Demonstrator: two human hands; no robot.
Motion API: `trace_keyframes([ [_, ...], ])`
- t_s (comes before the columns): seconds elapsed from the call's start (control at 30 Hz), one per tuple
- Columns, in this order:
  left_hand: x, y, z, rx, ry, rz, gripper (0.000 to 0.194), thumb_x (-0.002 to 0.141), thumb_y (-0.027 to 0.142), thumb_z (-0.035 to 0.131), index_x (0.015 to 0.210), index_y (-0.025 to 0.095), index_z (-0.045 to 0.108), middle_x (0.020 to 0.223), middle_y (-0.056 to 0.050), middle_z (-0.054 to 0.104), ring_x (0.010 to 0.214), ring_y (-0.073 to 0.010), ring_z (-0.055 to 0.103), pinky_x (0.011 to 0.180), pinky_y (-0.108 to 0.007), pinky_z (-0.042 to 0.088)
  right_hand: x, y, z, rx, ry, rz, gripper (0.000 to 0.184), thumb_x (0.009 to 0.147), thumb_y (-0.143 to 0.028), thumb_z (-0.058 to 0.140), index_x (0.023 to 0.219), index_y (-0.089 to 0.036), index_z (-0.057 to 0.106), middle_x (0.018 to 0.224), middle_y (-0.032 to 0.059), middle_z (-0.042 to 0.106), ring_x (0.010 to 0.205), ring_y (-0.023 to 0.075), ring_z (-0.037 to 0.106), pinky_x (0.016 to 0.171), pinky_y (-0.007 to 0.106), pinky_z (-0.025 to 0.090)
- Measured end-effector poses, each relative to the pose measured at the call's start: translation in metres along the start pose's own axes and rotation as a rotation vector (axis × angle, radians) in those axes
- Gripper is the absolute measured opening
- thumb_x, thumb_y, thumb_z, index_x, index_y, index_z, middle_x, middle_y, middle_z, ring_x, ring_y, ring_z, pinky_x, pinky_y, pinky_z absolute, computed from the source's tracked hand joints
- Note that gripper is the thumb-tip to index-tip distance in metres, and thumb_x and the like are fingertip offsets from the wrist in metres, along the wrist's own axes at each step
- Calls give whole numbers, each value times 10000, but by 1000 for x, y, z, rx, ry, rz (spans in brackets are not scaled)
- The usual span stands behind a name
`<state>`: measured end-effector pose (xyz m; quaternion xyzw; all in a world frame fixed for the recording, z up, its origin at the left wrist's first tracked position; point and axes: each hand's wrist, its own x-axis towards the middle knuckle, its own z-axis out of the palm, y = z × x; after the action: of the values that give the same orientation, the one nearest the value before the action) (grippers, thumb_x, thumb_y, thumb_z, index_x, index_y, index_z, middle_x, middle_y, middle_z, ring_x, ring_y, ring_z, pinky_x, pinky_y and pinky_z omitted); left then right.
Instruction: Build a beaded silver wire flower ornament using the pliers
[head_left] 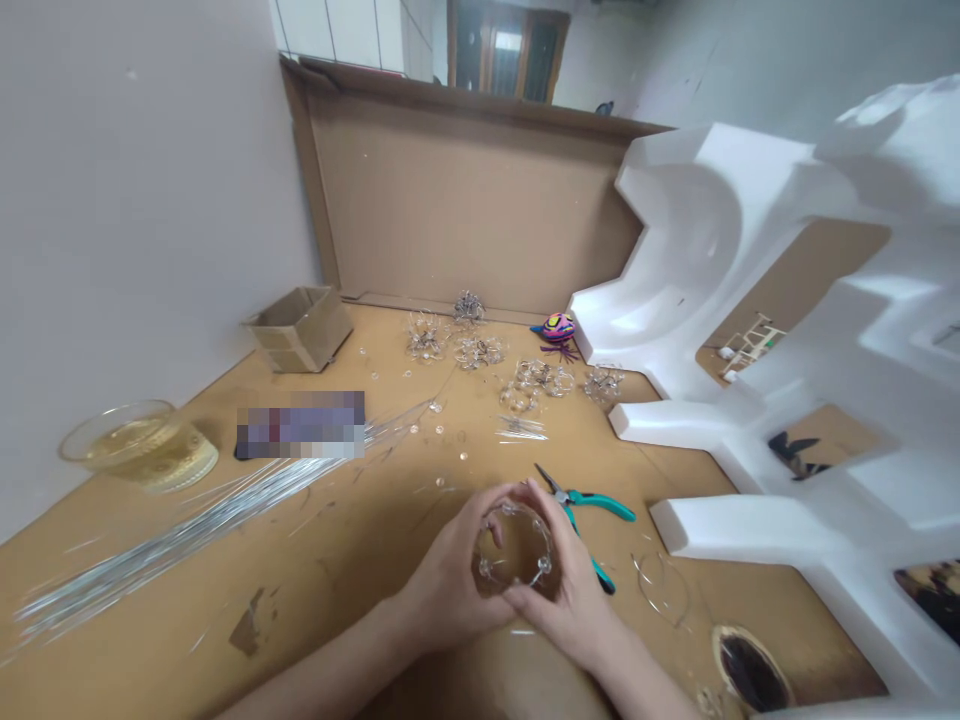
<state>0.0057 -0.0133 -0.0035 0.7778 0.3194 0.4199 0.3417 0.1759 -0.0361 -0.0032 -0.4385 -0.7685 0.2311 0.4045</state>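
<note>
Both my hands curl round a wire ring with clear beads (544, 567), close above the table near its front. My left hand (448, 568) wraps the ring's left side, and my right hand (576, 590) grips the right side with its thumb at the front. The bead ring stands open in the middle, with the tabletop showing through. Just beyond my right hand lie teal-handled pliers (600, 502), jaws pointing away to the left and partly covered by the hand. A loose loop of thin wire (664, 590) rests to the right.
A bundle of straight wires (247, 510) stretches across the left, near a glass bowl of yellowish liquid (142, 450), a pixelated object (300, 427) and a small cardboard box (300, 330). Several beaded wire pieces (480, 350) sit at the back. White foam (742, 530) borders the right.
</note>
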Motion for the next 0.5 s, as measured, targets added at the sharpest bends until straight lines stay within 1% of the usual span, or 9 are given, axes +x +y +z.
trace_keyframes([
  [0.07,-4,0,6,-87,50,38,868,624,276,709,1329,271,204,1192,-91,476,800,-162,535,811,-353,462,-1,0,2,51,20,-53,800,729,-517,579,1381,-215,226,1359,122,377,1250,287,363,1028,450,320],
  [0.17,-11,1,12,-149,109,36,941,594,334,754,1341,286,183,1200,-90,470,802,-167,536,799,-357,466,-3,-4,3,121,-16,-99,850,676,-520,629,1374,-222,246,1382,120,352,1263,303,345,1034,456,314],
  [0.27,-16,6,16,-184,160,7,975,571,305,773,1339,304,173,1198,-88,461,772,-156,537,735,-334,485,-8,-8,3,221,-57,-39,1017,583,-526,708,1400,-228,181,1407,128,323,1254,315,365,1021,461,340],
  [0.37,-16,11,17,-224,180,50,987,570,310,768,1344,304,156,1187,-94,454,722,-139,526,678,-318,490,-13,-12,3,281,-97,13,1135,493,-491,780,1410,-242,159,1433,136,279,1266,335,343,1023,478,333],
  [0.43,-14,12,16,-256,174,72,977,582,355,760,1347,292,155,1160,-98,463,716,-140,523,656,-310,487,-14,-13,2,322,-132,35,1149,497,-428,798,1417,-252,132,1447,137,249,1279,332,322,1027,485,323],
  [0.5,-12,10,14,-292,158,66,964,592,411,749,1347,289,163,1134,-93,473,720,-142,526,661,-309,486,-12,-14,1,367,-163,77,1136,537,-367,793,1421,-267,86,1450,134,245,1282,311,323,1030,481,319],
])
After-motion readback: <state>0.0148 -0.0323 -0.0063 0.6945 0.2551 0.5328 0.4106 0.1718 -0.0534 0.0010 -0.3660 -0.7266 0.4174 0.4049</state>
